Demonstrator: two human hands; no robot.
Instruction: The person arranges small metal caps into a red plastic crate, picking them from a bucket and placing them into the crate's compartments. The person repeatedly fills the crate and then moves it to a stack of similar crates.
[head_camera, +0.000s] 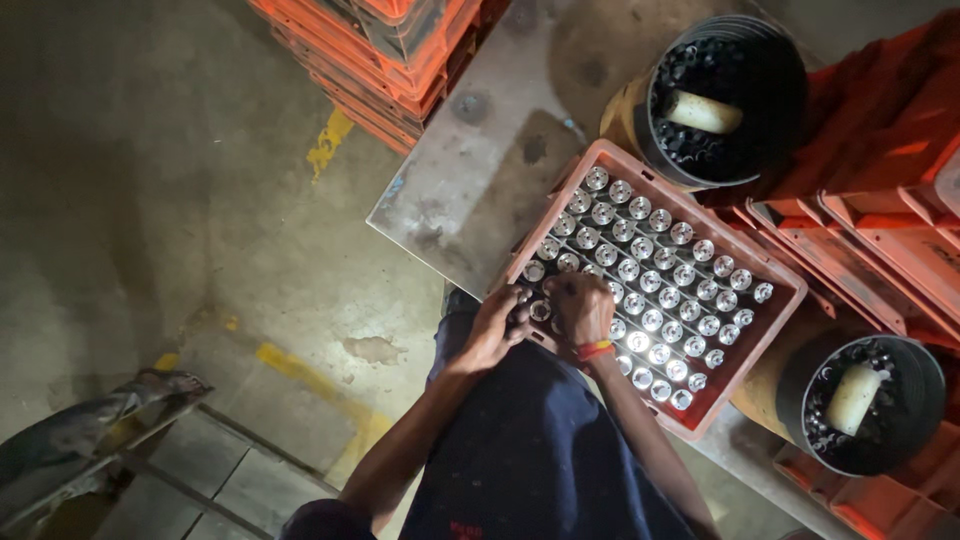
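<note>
Right hand (583, 308) clenched, fingers curled down onto metal cylinder parts (655, 290) at near-left corner of red crate (775, 330); exact piece pinched cannot tell. Left hand (497, 328) cupped at same corner, fingertips on edge pieces, grip hidden. Parts stand upright in rows, shiny tops up, filling crate. Judged: small but dense, rigid, smooth, likely slippery; pinch by top rim, lift straight. Crate sits on steel table (450, 200); black buckets (725, 100) beyond crate and right of it.

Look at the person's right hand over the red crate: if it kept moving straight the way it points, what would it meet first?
The right hand points up across the red crate, so it would probably meet the shiny metal parts just beyond its knuckles; its height above them is unclear.
</note>
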